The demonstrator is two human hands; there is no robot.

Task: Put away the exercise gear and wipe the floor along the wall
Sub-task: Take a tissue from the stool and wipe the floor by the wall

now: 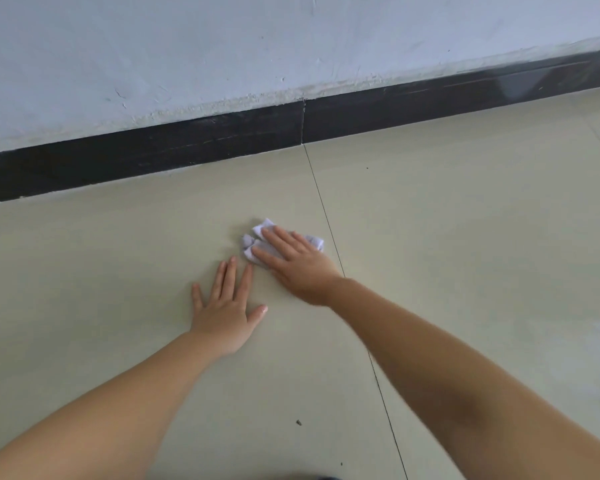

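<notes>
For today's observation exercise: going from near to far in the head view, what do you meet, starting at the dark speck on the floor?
Dark speck → left hand flat on the floor → right hand pressing the white cloth → black baseboard → white wall.

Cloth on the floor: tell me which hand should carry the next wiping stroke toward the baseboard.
Right. The right hand already presses the crumpled white cloth with straight fingers, short of the black baseboard. The left hand lies flat on the bare floor tile, propping the person.
</notes>
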